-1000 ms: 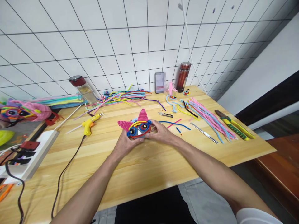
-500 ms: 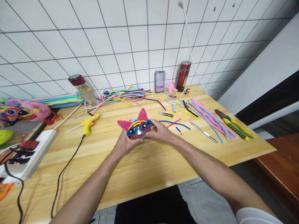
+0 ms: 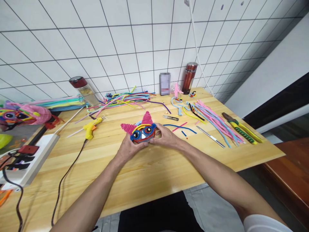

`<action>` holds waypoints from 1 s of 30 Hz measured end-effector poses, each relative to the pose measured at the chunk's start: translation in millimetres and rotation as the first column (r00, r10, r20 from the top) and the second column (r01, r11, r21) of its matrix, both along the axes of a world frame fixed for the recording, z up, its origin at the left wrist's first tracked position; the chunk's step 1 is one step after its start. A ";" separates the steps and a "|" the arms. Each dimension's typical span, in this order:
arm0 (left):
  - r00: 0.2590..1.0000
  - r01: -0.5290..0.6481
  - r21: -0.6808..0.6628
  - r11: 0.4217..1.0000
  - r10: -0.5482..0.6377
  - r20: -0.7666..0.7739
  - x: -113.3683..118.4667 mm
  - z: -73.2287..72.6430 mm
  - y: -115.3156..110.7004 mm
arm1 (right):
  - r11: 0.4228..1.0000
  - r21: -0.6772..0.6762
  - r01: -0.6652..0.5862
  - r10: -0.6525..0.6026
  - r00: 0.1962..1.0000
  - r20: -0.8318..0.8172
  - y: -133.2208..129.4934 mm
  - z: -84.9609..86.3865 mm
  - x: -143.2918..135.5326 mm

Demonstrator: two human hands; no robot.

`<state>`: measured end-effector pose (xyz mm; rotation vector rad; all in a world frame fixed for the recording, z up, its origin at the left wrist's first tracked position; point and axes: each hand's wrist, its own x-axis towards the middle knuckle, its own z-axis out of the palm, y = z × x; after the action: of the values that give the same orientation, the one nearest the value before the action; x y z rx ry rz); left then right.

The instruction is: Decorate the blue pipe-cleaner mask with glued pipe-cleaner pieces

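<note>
Between my two hands is a pipe-cleaner mask (image 3: pixel 144 132) with two pink pointed ears, blue-ringed eyes, a yellow brow and a red outline. My left hand (image 3: pixel 131 146) grips its left lower side, thumb along the bottom edge. On the other side my right hand (image 3: pixel 166 137) pinches the right edge, thumb in front and fingers curled behind, partly hidden. Behind the mask lie small thread snips (image 3: pixel 171 118). A blue pipe cleaner (image 3: pixel 181 126) stretches out to the right of my right hand.
A yellow glue gun (image 3: pixel 91 128) and a white power strip (image 3: pixel 36 159) are at left. Pipe cleaners (image 3: pixel 125 100) pile up by the wall near a glass bottle (image 3: pixel 84 90), a phone (image 3: pixel 165 83) and a red flask (image 3: pixel 189 78). A craft knife (image 3: pixel 210 136) and pliers (image 3: pixel 241 128) lie right.
Both hands keep hold of the mask in nearly the same place. The whole view has shifted very slightly.
</note>
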<state>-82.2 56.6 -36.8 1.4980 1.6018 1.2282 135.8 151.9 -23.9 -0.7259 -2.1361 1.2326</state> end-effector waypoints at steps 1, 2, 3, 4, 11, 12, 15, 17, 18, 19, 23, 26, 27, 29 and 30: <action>1.000 -0.004 0.000 1.000 0.004 -0.001 0.2 0.4 -0.4 | 1.000 0.002 0.001 -0.001 1.000 -0.002 0.1 -0.2 0.1; 1.000 -0.013 0.000 1.000 0.013 -0.002 0.3 0.8 -0.8 | 1.000 0.002 0.001 -0.001 1.000 -0.003 0.2 -0.4 0.2; 1.000 -0.023 -0.003 1.000 0.023 -0.003 0.5 1.1 -1.2 | 1.000 0.001 0.002 -0.002 1.000 -0.004 0.2 -0.5 0.2; 0.999 -0.035 -0.006 0.999 0.035 -0.004 0.7 1.4 -1.5 | 1.000 -0.002 0.004 -0.004 1.000 -0.005 0.3 -0.6 0.1; 1.000 -0.025 0.002 1.000 0.025 0.005 1.4 1.1 -0.5 | 1.000 -0.012 0.015 -0.015 1.000 0.007 -0.1 -1.0 -0.9; 1.000 -0.018 0.007 1.000 0.018 0.004 1.4 0.6 -0.3 | 1.000 -0.013 0.011 -0.011 1.000 0.006 0.0 -1.4 -0.9; 1.000 -0.001 0.009 1.000 0.001 -0.002 1.7 -0.5 -0.1 | 1.000 0.002 0.012 -0.012 1.000 -0.004 1.2 -3.5 -0.7; 1.000 -0.015 0.000 1.000 0.015 -0.009 2.0 -0.6 -0.2 | 1.000 0.013 0.018 -0.018 1.000 -0.003 2.5 -5.4 -0.3; 1.000 -0.024 -0.002 1.000 0.024 -0.014 2.2 -0.3 -0.3 | 1.000 0.017 0.021 -0.021 1.000 -0.001 3.1 -6.3 -0.1; 0.999 -0.030 -0.001 1.000 0.030 -0.016 2.4 0.1 -0.3 | 1.000 0.019 0.018 -0.018 1.000 -0.001 3.6 -6.9 0.1; 1.000 -0.011 -0.005 1.000 0.011 -0.008 3.0 2.5 -0.2 | 1.000 0.004 -0.009 0.009 1.000 0.000 3.9 -7.2 0.6; 1.000 -0.006 -0.013 1.000 0.006 -0.009 3.2 4.2 -0.4 | 1.000 0.009 -0.005 0.005 1.000 0.011 3.5 -6.8 0.2; 1.000 -0.005 -0.015 1.000 0.005 -0.007 3.3 4.6 -0.5 | 1.000 0.015 -0.001 0.001 1.000 0.015 3.5 -6.9 0.0; 1.000 -0.003 -0.016 1.000 0.003 -0.003 3.5 5.2 -0.7 | 1.000 0.027 0.006 -0.006 1.000 0.024 3.8 -7.5 -0.3; 1.000 0.002 -0.016 1.000 -0.002 0.001 3.5 5.2 -0.7 | 1.000 0.030 0.009 -0.010 1.000 0.024 3.9 -7.9 -0.4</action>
<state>-78.7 55.9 -31.6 1.4887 1.6059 1.2122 135.5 155.8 -31.7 -0.7406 -2.1631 1.1906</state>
